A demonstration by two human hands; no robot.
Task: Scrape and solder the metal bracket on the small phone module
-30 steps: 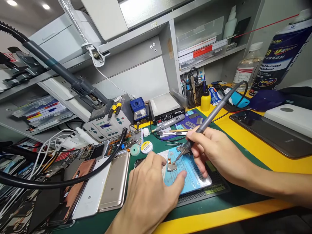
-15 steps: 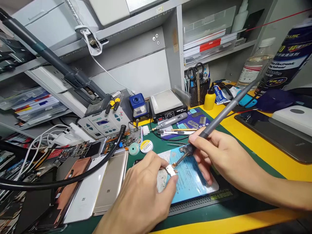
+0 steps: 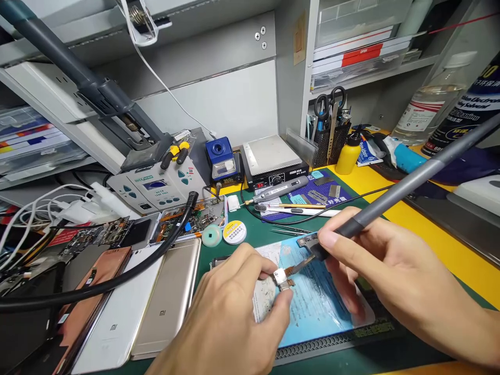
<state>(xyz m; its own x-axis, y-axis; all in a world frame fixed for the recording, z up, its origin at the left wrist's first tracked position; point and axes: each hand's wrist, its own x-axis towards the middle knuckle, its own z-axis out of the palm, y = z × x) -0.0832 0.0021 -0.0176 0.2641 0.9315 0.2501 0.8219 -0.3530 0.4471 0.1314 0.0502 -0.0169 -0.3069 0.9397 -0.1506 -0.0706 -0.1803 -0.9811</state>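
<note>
A small white-and-silver metal part with copper-coloured flex ends (image 3: 280,276) lies over the blue sheet (image 3: 308,307). The index finger and thumb of my left hand (image 3: 234,307) hold it from two sides. My right hand (image 3: 375,255) is closed like a pen grip round a long grey tool (image 3: 394,195) with a narrow flat metal tip. That tip meets the copper flex at the part's upper right. A small dark flex piece (image 3: 307,240) shows beside the right thumb. Part of the silver piece is hidden by my left fingers.
Tweezers (image 3: 291,229) and a grey pen-like tool (image 3: 279,191) lie behind the hands. A round tin (image 3: 235,232), phone back covers (image 3: 164,302) and a thick black hose (image 3: 156,260) are at left. A heating plate (image 3: 269,156) and a yellow bottle (image 3: 349,153) stand farther back.
The view has shifted closer and lower. The tool's tip has moved from the part's upper face to its copper flex edge, and the part sits slightly turned in my left fingers.
</note>
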